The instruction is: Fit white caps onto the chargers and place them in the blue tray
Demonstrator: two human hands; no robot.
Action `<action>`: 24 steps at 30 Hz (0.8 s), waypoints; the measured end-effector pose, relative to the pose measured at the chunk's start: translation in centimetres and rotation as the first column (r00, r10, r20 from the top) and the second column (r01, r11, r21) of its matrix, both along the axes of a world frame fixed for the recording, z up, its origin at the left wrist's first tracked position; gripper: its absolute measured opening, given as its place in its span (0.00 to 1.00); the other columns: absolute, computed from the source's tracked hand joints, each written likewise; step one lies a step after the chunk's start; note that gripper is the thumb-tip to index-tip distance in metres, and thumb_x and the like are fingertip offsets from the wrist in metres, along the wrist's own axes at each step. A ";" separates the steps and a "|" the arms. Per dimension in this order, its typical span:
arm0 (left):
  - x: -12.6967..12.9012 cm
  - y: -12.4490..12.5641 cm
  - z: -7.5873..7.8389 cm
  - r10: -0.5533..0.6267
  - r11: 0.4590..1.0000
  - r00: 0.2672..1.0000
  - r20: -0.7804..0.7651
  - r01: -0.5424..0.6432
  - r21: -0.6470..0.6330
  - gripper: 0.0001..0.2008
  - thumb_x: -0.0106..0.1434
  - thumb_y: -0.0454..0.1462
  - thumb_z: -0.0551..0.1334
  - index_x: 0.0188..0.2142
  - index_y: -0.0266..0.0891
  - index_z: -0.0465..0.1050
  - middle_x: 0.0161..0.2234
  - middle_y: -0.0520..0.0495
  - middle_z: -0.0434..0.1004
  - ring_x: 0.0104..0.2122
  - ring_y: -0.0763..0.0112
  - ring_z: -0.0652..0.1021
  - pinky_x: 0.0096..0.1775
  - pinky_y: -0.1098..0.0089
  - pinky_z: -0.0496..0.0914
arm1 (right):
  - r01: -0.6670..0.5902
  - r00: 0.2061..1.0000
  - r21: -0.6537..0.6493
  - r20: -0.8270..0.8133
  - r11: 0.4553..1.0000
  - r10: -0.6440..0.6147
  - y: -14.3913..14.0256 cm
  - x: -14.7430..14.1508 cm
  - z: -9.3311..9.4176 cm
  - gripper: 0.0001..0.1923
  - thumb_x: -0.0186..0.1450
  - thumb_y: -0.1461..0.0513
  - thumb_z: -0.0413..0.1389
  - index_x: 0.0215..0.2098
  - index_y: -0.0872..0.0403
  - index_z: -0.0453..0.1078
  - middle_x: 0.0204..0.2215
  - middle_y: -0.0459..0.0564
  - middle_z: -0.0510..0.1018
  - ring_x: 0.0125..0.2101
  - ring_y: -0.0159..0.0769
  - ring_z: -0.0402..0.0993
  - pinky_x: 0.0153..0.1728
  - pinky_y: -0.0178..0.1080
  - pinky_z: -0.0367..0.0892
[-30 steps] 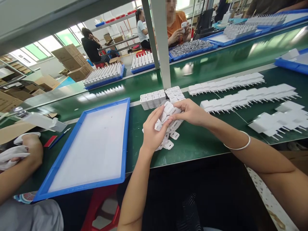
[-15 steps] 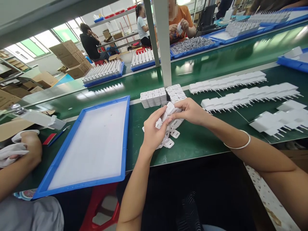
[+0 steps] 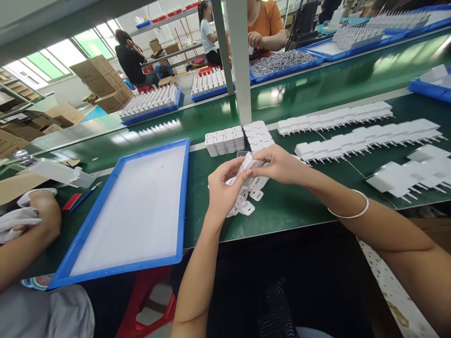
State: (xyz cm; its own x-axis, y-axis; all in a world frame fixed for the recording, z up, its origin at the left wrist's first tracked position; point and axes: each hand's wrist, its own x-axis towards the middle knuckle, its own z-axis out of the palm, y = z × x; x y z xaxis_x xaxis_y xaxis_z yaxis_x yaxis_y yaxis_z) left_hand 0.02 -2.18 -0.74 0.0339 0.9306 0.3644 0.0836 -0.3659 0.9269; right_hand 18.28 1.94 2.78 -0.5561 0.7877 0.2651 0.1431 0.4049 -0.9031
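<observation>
While gripped by both hands, smooth, boxy white plastic chargers.

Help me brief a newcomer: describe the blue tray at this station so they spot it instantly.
On the green bench, look left of the left hand and the loose chargers. The blue tray lies flat there at the front edge. Unlike the far trays packed with chargers, it shows only a bare white liner.

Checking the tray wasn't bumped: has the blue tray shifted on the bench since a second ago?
No. The blue tray keeps the same gap to the block of white chargers beside the post; only the camera tilted slightly.
</observation>
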 end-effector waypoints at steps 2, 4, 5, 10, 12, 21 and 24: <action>0.2 -0.1 0.0 0.013 1.000 1.000 0.011 -0.012 -0.015 0.15 0.60 0.42 0.73 0.46 0.40 0.83 0.44 0.42 0.86 0.43 0.60 0.85 0.47 0.62 0.80 | -0.019 1.000 -0.010 0.023 1.000 0.019 0.0 0.0 -0.1 0.12 0.58 0.61 0.61 0.20 0.56 0.69 0.16 0.40 0.61 0.21 0.26 0.55 0.22 0.35 0.49; 0.2 -0.1 0.0 0.007 1.000 1.000 0.027 -0.006 -0.026 0.12 0.61 0.42 0.72 0.42 0.40 0.84 0.40 0.44 0.86 0.39 0.63 0.84 0.43 0.66 0.79 | -0.037 0.998 -0.040 0.051 0.999 0.039 -0.1 0.0 -0.2 0.11 0.59 0.61 0.61 0.21 0.57 0.70 0.18 0.41 0.64 0.22 0.27 0.57 0.23 0.35 0.51; 0.3 -0.1 0.0 0.004 1.000 0.999 0.036 -0.003 -0.029 0.11 0.61 0.42 0.72 0.41 0.40 0.84 0.37 0.45 0.86 0.37 0.65 0.84 0.41 0.68 0.78 | -0.039 0.997 -0.053 0.062 0.998 0.043 -0.1 0.0 -0.3 0.11 0.59 0.61 0.61 0.22 0.57 0.70 0.18 0.42 0.65 0.23 0.28 0.57 0.24 0.35 0.51; 0.0 0.1 0.1 0.053 0.996 0.994 0.094 -0.047 -0.070 0.12 0.62 0.43 0.70 0.27 0.38 0.82 0.24 0.51 0.78 0.26 0.74 0.76 0.31 0.74 0.71 | -0.070 0.996 -0.155 0.041 0.986 0.077 -0.1 -0.2 -0.3 0.13 0.57 0.59 0.65 0.21 0.56 0.70 0.17 0.41 0.65 0.21 0.27 0.58 0.22 0.35 0.52; -0.2 0.3 0.2 0.090 0.989 0.985 0.147 -0.071 -0.131 0.16 0.63 0.45 0.69 0.25 0.37 0.79 0.22 0.52 0.76 0.23 0.76 0.74 0.29 0.74 0.70 | -0.114 0.993 -0.227 -0.002 0.967 0.116 -0.2 -0.2 -0.2 0.12 0.56 0.58 0.66 0.22 0.56 0.72 0.18 0.43 0.68 0.21 0.28 0.62 0.23 0.35 0.56; -0.5 0.0 0.8 -0.074 0.981 0.990 0.118 0.093 -0.170 0.15 0.60 0.44 0.73 0.44 0.40 0.84 0.38 0.45 0.86 0.38 0.64 0.83 0.39 0.69 0.77 | -0.071 0.994 -0.374 -0.103 0.925 0.034 0.1 0.0 0.3 0.12 0.52 0.58 0.71 0.27 0.58 0.78 0.22 0.47 0.80 0.23 0.32 0.75 0.24 0.34 0.67; -0.7 0.2 0.7 -0.105 0.966 0.985 0.134 0.133 -0.223 0.15 0.61 0.46 0.71 0.42 0.40 0.85 0.37 0.45 0.86 0.35 0.66 0.83 0.37 0.70 0.76 | -0.081 0.993 -0.403 -0.113 0.912 0.039 0.2 0.1 0.3 0.12 0.51 0.59 0.72 0.29 0.59 0.80 0.23 0.47 0.81 0.23 0.32 0.76 0.23 0.33 0.68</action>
